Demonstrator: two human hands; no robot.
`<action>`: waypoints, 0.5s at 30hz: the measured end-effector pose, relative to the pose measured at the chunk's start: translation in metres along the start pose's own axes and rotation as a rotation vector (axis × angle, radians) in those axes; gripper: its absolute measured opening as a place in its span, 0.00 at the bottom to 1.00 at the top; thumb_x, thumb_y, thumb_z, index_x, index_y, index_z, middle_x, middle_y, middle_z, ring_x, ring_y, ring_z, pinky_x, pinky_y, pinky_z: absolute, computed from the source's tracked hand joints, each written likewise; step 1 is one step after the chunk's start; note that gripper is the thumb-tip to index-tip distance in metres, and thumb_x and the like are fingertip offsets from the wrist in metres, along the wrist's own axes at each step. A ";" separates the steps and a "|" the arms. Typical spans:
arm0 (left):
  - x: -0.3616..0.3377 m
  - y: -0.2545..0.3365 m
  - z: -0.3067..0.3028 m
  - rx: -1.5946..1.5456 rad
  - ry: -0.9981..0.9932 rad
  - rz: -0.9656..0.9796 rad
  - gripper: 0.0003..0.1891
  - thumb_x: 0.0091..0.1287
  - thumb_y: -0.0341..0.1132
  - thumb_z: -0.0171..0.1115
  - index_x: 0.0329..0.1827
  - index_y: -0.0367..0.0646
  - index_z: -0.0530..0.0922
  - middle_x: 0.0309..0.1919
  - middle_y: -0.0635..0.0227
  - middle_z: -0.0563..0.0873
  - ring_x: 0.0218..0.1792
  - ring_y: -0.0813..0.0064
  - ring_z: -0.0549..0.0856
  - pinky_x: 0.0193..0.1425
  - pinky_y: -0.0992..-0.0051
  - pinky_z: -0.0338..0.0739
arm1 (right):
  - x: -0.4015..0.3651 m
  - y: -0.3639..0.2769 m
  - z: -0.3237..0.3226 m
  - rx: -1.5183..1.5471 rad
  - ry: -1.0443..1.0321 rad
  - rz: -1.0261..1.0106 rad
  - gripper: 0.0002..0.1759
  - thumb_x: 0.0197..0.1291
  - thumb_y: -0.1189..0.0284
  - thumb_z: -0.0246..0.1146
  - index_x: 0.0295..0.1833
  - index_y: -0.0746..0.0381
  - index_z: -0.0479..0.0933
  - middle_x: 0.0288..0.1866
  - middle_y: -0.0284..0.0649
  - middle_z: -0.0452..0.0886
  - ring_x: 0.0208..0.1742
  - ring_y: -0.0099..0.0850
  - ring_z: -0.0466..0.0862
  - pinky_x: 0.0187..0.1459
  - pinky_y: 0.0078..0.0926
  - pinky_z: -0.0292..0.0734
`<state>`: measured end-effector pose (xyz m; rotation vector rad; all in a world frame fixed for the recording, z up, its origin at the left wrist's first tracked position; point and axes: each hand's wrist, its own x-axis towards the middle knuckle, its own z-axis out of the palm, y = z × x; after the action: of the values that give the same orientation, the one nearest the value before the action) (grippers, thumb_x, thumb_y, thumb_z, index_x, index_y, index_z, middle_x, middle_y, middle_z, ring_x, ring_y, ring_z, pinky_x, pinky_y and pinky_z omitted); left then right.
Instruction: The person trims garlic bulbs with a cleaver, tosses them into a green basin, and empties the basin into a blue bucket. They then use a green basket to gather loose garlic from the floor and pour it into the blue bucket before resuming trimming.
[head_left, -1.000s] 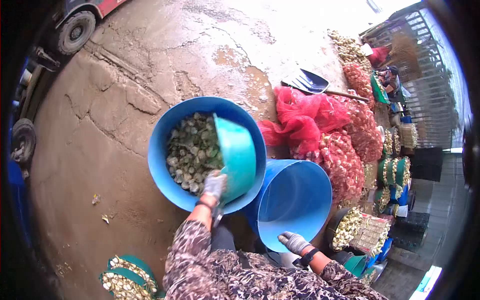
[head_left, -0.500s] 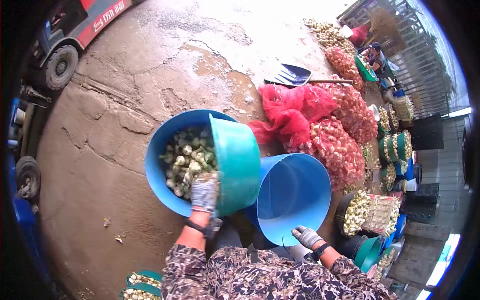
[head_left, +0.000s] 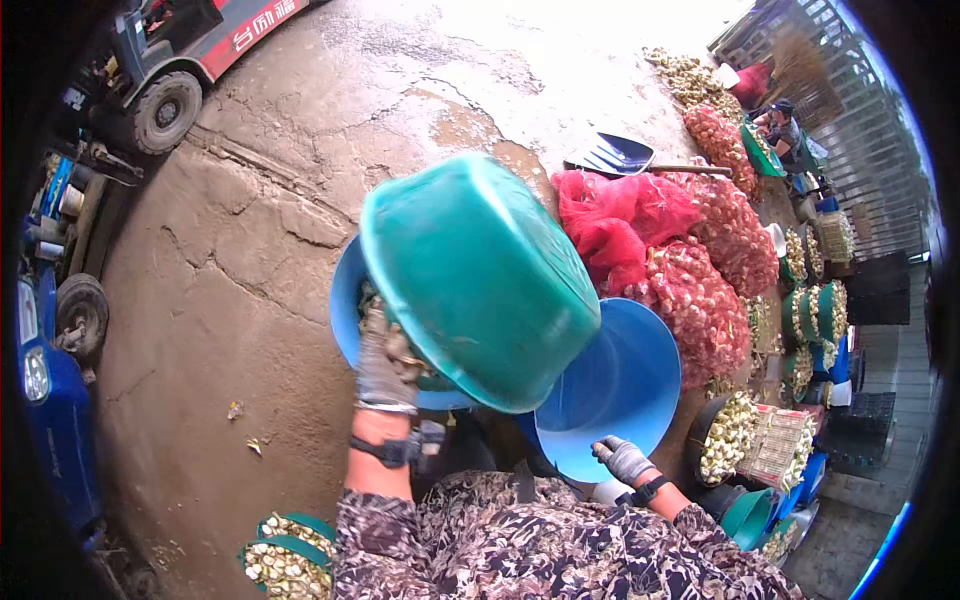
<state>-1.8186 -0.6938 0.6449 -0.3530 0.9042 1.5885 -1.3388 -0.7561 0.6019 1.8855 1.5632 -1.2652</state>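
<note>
A green plastic tub [head_left: 480, 285] is tipped over, its underside turned up and to the right, above a blue bucket [head_left: 345, 300]. My left hand [head_left: 385, 360], in a grey work glove, is closed at the tub's lower left rim; part of its fingers is hidden. A little garlic [head_left: 372, 305] shows beside that hand, and the tub covers most of the bucket's inside. A second blue bucket [head_left: 620, 385] leans with its mouth toward me. My gloved right hand [head_left: 622, 460] has its fingers curled at this bucket's near rim.
Red mesh sacks of garlic [head_left: 700, 310], a loose red net [head_left: 620, 220] and a shovel [head_left: 615, 153] lie ahead to the right. Filled baskets [head_left: 730, 435] stand at right. A forklift [head_left: 170, 100] is at upper left; a person [head_left: 785, 135] sits far right.
The green tub has swung from its side to nearly upside down, covering the garlic seen in the blue bucket before. My left hand turned with it. My right hand stays near the other bucket's rim.
</note>
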 end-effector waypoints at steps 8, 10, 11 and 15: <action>-0.074 0.010 -0.015 0.041 -0.025 0.264 0.15 0.78 0.47 0.45 0.59 0.54 0.74 0.26 0.82 0.78 0.17 0.86 0.71 0.16 0.79 0.68 | -0.023 -0.010 -0.013 -0.296 0.039 -0.165 0.27 0.69 0.46 0.50 0.55 0.56 0.78 0.55 0.51 0.81 0.58 0.51 0.79 0.59 0.43 0.73; -0.114 0.008 -0.044 0.130 -0.126 0.194 0.16 0.75 0.49 0.51 0.51 0.49 0.79 0.14 0.81 0.71 0.11 0.86 0.66 0.10 0.79 0.60 | -0.016 -0.008 -0.008 -0.294 -0.049 -0.194 0.28 0.70 0.46 0.48 0.59 0.56 0.77 0.57 0.49 0.81 0.60 0.49 0.78 0.61 0.43 0.71; -0.147 0.011 -0.038 0.209 -0.022 0.236 0.13 0.74 0.46 0.54 0.51 0.49 0.79 0.14 0.79 0.73 0.11 0.84 0.67 0.10 0.78 0.61 | -0.016 -0.011 -0.007 -0.287 -0.086 -0.193 0.28 0.70 0.47 0.48 0.61 0.57 0.76 0.58 0.49 0.81 0.61 0.48 0.78 0.62 0.43 0.70; -0.267 0.051 -0.088 0.474 0.350 0.299 0.29 0.70 0.51 0.58 0.69 0.43 0.71 0.55 0.62 0.83 0.41 0.66 0.85 0.43 0.61 0.82 | -0.016 -0.018 0.008 -0.292 -0.079 -0.207 0.28 0.70 0.46 0.49 0.60 0.55 0.77 0.56 0.48 0.82 0.64 0.48 0.76 0.66 0.43 0.67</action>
<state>-1.8246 -0.9419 0.7856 -0.1634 1.6264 1.5409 -1.3581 -0.7661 0.6156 1.5083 1.8254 -1.1053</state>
